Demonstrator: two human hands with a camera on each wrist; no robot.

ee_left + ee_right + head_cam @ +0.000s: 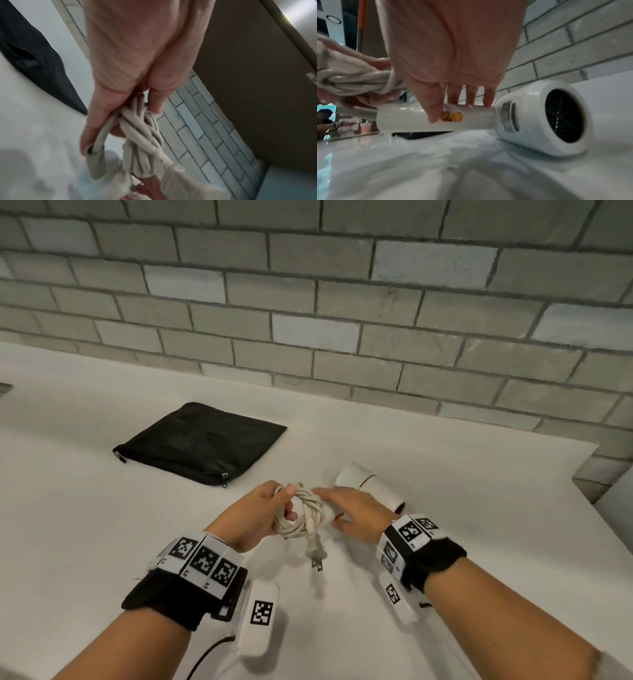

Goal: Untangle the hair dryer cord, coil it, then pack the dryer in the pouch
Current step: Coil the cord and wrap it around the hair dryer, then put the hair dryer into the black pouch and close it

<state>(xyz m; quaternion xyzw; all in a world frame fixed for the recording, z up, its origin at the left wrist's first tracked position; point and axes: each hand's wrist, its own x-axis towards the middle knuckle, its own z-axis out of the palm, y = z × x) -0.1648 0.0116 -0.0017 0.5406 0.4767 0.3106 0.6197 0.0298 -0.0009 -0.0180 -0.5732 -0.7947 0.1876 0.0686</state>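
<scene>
I note a white countertop [445, 508] under my hands; beyond my fingers, a grey brick-pattern tiled wall [308, 285], evenly lit.

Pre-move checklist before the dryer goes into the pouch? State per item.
1. Cord coiled: ok, bundled in loops.
2. Left hand holds the coil: ok, fingers curled round it.
3. Plug secured: not ok, it hangs loose below the coil.
4. Right hand grips the hair dryer: not ok, straight fingers only rest on its handle.
5. Pouch open: cannot tell; it lies flat, zipper pull at its near corner.
6. Dryer clear of the pouch: ok, they lie apart on the counter.
</scene>
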